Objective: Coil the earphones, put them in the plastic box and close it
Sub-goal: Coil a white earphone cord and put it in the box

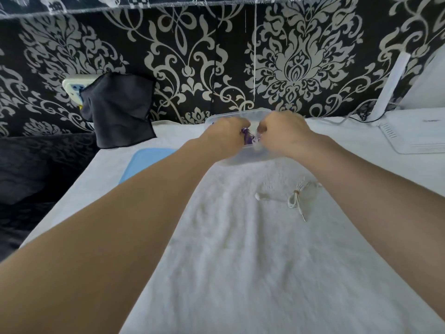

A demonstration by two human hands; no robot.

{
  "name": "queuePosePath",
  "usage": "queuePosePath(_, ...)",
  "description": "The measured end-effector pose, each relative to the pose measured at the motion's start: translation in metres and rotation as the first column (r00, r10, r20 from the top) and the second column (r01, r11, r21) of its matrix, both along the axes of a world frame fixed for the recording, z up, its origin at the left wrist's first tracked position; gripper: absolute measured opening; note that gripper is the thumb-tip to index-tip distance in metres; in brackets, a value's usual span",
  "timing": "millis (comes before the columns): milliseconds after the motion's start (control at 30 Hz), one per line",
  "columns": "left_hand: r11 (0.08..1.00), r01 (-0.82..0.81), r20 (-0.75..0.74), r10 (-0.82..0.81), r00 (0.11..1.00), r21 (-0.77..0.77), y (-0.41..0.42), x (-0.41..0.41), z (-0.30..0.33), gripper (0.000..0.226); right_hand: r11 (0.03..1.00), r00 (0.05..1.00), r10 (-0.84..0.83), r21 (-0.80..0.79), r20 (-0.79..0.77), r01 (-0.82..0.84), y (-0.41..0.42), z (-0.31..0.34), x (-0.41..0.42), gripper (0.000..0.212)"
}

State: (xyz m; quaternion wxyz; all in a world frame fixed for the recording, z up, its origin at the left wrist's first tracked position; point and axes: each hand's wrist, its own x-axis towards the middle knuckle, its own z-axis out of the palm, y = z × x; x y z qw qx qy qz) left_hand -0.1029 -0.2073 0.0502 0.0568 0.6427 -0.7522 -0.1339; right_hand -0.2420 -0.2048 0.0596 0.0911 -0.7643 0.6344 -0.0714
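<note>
Over the far middle of the white towel [240, 249], both hands reach into the clear plastic box [250, 156], where a purple set of earphones [247, 137] shows between them. The left hand [222, 135] has its fingers curled down at the purple cord, and the right hand [285, 133] is curled the same way just beside it, pinching at a pale, blurred bit that lies against the purple; motion blur hides exactly how the fingers meet the cord. Only a small bunched part of the purple earphones is visible, so their long axis cannot be told. Apart from that bundle, what the box holds is hidden by the hands. Its long side runs left to right across the towel, with its far rim near the patterned wall. Nearer the camera and to the right, a second set, the white earphones [295, 197], lies loose on the towel, gathered at the middle with its metal plug pointing toward the camera. A blue lid [147, 163] lies flat to the left of the box, partly under the left forearm. Farther left a dark cloth [119, 110] hangs against the wall, and a white router [414, 133] sits at the far right.
</note>
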Motion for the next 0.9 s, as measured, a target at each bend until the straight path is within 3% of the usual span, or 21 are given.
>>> queuePosePath(100,0.997,-0.041,-0.095,0.034,0.995,-0.072,0.016,0.003,0.008,0.044,0.987,0.979,-0.032,-0.151,0.202,0.063,0.011,0.009,-0.006,0.04)
queuePosePath(167,0.985,-0.052,-0.195,0.019,0.981,-0.162,0.035,0.003,0.008,0.04,0.975,0.966,-0.053,-0.197,0.252,0.105,0.024,0.011,-0.012,0.038)
queuePosePath(233,0.957,-0.048,-0.265,-0.031,0.964,-0.285,0.061,0.004,0.001,0.04,0.984,0.976,-0.102,-0.126,0.192,0.127,0.044,0.007,-0.017,0.038)
queuePosePath(333,0.914,-0.079,-0.277,-0.038,0.96,-0.399,0.105,0.014,-0.018,0.038,0.971,0.977,-0.21,0.125,0.04,0.204,0.074,-0.01,-0.023,0.044)
queuePosePath(433,0.942,-0.165,-0.259,0.088,0.962,-0.293,0.141,0.032,-0.033,0.035,0.913,0.966,-0.253,0.32,-0.048,0.255,0.099,-0.037,-0.024,0.043)
queuePosePath(533,0.977,-0.195,-0.261,0.168,0.951,-0.081,0.163,0.046,-0.041,0.036,0.938,0.968,-0.248,0.243,-0.036,0.249,0.109,-0.054,-0.016,0.038)
queuePosePath(633,0.979,-0.183,-0.256,0.202,0.945,0.094,0.173,0.052,-0.044,0.041,0.979,0.976,-0.173,0.13,0.129,0.156,0.11,-0.056,-0.005,0.023)
queuePosePath(767,0.971,-0.123,-0.385,0.197,0.902,0.207,0.173,0.058,-0.045,0.064,0.98,0.901,-0.104,0.198,0.422,0.021,0.116,-0.051,0.016,0.004)
queuePosePath(833,0.974,-0.079,-0.424,0.164,0.89,0.211,0.172,0.062,-0.044,0.08,0.964,0.79,-0.133,0.263,0.599,-0.037,0.117,-0.042,0.027,0.004)
queuePosePath(900,0.976,-0.054,-0.467,0.148,0.872,0.209,0.171,0.066,-0.041,0.088,0.929,0.608,-0.222,0.355,0.762,-0.107,0.117,-0.033,0.032,0.008)
